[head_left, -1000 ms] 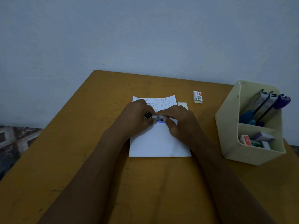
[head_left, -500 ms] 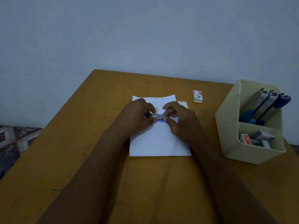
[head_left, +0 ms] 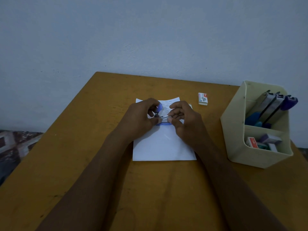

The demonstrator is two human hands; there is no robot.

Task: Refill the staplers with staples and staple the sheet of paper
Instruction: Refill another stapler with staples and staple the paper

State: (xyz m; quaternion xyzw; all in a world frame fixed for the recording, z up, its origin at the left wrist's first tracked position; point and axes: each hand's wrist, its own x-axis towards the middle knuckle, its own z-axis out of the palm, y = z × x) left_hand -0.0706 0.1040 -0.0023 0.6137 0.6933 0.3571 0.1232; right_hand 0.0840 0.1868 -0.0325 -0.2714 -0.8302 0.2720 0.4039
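A small blue stapler (head_left: 163, 121) rests on the white sheet of paper (head_left: 162, 147) in the middle of the wooden table (head_left: 83, 164). Its blue top cover is swung up under my left hand (head_left: 141, 119), which grips the stapler's left end. My right hand (head_left: 183, 120) pinches the metal staple channel at its right end. Whether a strip of staples is between those fingers I cannot make out. A small staple box (head_left: 203, 98) lies on the table behind and to the right of the paper.
A cream desk organiser (head_left: 236, 147) stands at the right, holding several more staplers (head_left: 273, 104) upright at the back and small staple boxes (head_left: 263, 142) in its front pocket. A pale wall runs behind the table. Patterned floor shows at the left.
The stapler's blue cover has swung up and now shows above my left fingers. My right fingers have shifted onto the exposed metal channel.
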